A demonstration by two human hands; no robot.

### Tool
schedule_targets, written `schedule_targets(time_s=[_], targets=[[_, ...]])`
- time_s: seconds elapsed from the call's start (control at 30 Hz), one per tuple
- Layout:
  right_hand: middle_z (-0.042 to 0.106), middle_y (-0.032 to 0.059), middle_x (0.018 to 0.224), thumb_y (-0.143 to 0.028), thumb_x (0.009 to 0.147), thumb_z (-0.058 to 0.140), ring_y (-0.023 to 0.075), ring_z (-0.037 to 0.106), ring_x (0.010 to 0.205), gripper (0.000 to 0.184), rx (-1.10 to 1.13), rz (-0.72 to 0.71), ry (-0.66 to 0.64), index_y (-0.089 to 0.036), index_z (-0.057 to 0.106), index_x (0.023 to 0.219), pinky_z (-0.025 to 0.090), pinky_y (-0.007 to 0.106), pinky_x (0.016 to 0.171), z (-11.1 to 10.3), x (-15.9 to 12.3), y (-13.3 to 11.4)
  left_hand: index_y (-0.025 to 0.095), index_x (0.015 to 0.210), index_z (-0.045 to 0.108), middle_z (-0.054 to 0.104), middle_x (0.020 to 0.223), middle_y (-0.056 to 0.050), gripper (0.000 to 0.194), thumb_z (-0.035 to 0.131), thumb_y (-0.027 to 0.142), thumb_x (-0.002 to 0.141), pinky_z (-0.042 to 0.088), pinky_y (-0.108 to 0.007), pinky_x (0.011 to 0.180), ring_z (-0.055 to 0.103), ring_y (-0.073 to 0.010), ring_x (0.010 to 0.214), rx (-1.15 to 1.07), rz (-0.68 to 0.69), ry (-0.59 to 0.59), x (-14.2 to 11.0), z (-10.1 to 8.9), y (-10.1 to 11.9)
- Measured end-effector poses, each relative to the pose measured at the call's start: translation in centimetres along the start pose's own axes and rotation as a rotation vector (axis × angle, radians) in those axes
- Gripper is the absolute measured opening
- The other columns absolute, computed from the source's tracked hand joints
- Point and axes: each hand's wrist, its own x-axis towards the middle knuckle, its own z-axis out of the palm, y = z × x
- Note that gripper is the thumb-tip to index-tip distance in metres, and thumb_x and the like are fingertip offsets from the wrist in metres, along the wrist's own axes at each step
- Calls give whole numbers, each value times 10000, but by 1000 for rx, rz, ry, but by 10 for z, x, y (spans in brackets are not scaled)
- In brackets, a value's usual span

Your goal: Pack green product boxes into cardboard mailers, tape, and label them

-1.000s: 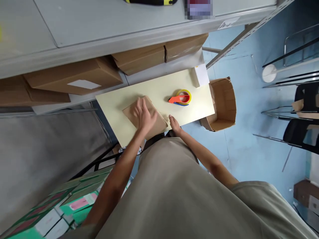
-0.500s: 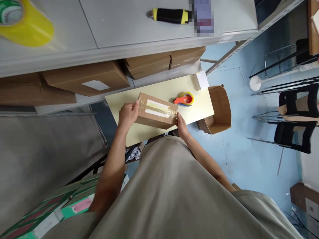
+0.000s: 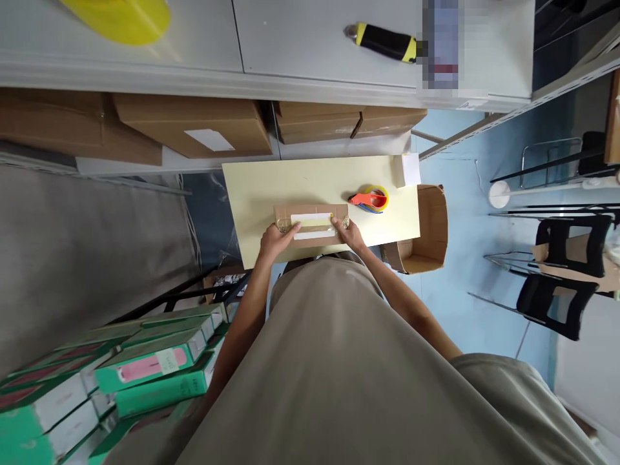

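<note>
A small brown cardboard box (image 3: 310, 209) lies near the front edge of the pale yellow table (image 3: 261, 187). On its upper face are a white label (image 3: 312, 235) and shiny clear tape. My left hand (image 3: 276, 242) grips the box's left end, thumb on top. At the right end my right hand (image 3: 351, 235) holds it the same way. The fingers under the box are hidden. Just beyond my right hand sits a red tape dispenser (image 3: 362, 199) with a yellow-edged roll of tape.
At the table's back right corner is a small white box (image 3: 411, 170). An open carton (image 3: 431, 226) stands on the floor beyond. Large cartons (image 3: 194, 123) fill the shelf behind; above lies a black-and-yellow utility knife (image 3: 386, 42). Green boxes (image 3: 155, 368) are stacked at lower left.
The box was first under my moving left hand, then was turned up to show its labelled, taped face. Both hands now grip its ends, and it has swung level with the table's front edge.
</note>
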Motion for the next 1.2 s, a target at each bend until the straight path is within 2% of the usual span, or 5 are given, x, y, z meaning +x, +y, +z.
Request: schedule_targets(time_s=[0.27,0.47,0.7,0.93,1.2], targets=[[881,133,1163,-604,1041,773,337,809,1173,475,75,90,-214,-173,859,1221,644,469,1094,-20,3,-9,194,1270,816,857,1315,-174,628,788,704,906,596,-399,1067,769,-387,1337,-71,44,-6,19,2,-24],[830,149,1389,-708,950,792,320,784,1251,717,317,-22,-271,-174,736,1425,653,451,1104,-28,-11,-3,160,1393,741,830,1374,-174,610,808,557,934,608,-406,1080,766,-368,1317,-100,186,59,5,1,-21],[848,136,1324,-487,905,833,306,794,1094,885,7,-192,-131,-206,557,1697,661,514,1086,-36,9,9,178,1571,686,750,1538,-199,714,855,237,880,608,-449,1155,732,-372,1386,-35,271,315,7,9,-20],[845,101,1400,-254,972,715,304,810,1207,922,-165,-100,-144,-264,388,1834,650,466,1105,-18,31,19,192,1752,510,758,1556,-209,908,788,168,887,631,-457,1142,835,-320,1249,-209,68,186,15,38,-27],[836,101,1405,-121,967,678,309,796,1200,798,-380,-103,-159,-264,537,1739,639,418,1072,-29,30,16,166,1709,520,732,1571,-229,1100,984,391,737,556,-524,1265,726,-370,1465,-207,125,55,23,18,-33]])
